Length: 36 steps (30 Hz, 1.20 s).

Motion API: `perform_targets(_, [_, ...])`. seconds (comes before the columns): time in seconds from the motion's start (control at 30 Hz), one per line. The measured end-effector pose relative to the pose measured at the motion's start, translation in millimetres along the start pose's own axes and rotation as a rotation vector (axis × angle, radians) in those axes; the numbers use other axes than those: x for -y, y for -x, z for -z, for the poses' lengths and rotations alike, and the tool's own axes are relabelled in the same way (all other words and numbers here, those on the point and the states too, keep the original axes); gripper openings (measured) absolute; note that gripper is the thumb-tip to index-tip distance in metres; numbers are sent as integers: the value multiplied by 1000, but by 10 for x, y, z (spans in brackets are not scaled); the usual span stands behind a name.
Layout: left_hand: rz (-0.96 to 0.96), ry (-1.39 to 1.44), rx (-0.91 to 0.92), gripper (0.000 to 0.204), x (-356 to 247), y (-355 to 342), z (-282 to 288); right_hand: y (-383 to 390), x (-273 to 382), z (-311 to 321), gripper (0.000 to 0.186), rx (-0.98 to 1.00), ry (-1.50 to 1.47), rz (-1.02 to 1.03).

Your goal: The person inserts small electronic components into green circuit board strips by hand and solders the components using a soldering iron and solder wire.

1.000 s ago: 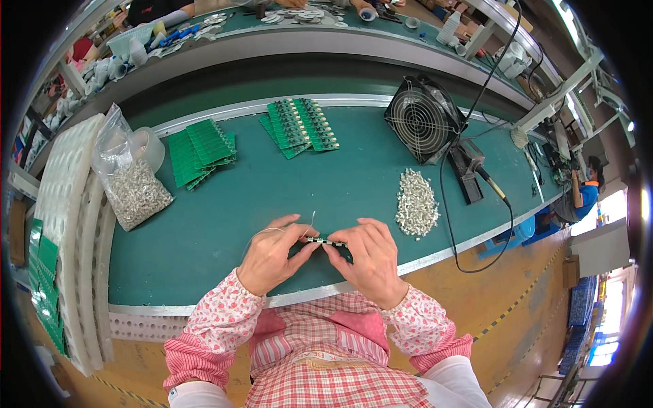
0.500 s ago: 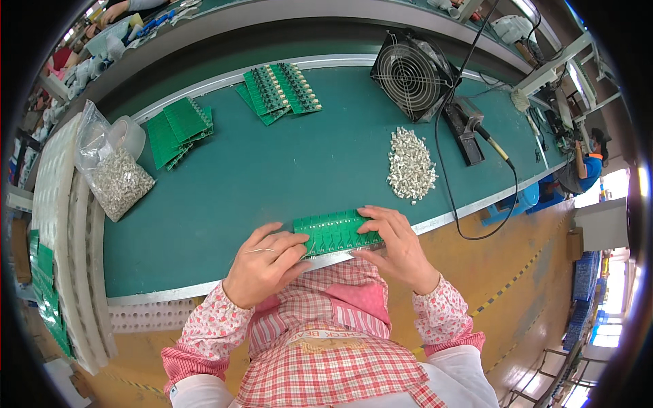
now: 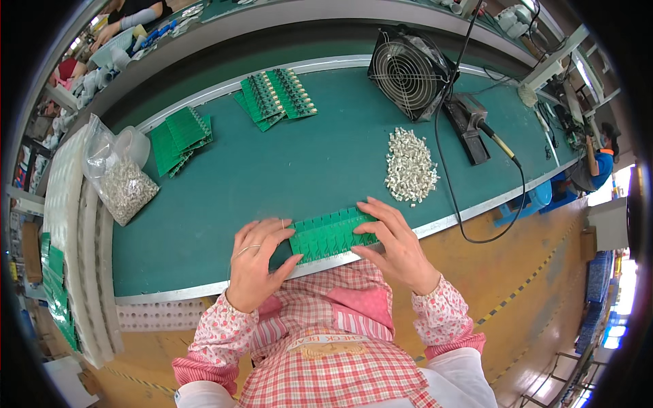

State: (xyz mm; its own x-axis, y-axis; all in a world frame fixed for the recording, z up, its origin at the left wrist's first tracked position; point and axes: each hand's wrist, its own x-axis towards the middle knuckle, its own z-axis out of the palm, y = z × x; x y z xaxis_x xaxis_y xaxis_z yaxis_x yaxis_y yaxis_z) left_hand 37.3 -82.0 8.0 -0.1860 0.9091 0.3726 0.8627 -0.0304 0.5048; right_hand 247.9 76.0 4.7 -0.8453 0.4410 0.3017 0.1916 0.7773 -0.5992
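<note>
Board (image 3: 325, 236) turned from edge-on to face-up since 1 s ago; now at bench (image 3: 272, 170) front edge, btwn hands. R hand (image 3: 394, 245) pinches its R end; L hand (image 3: 262, 255) thumb & fingers apart at L end, can't tell if gripping. Risk: loose L hold might let board twist, prob. dropping off edge.

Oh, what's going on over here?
Someone in a checked apron has a green circuit board at the near edge of the bench, the left hand at its left end, the right hand at its right. Beyond the right hand lies a heap of small white parts, with a soldering iron to its right. More boards lie farther back.
</note>
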Motion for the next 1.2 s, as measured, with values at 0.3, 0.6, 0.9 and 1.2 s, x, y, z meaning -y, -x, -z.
perform_targets(0.3, [-334, -181, 134, 21, -465, -178, -30, 97, 348, 88, 20, 32, -373, -134])
perform_targets(0.6, [-20, 275, 17, 8, -455, -255, -84, 336, -52, 266, 18, -448, -832, -475])
perform_targets(0.9, [15, 105, -4, 7, -538, -152, -187, -200, -1693, 1518, 44, -840, -1341, -565])
perform_targets(1.2, [-48, 107, -12, 12, -697, -265, -464, 335, -994, 1311, 23, -932, -550, -497])
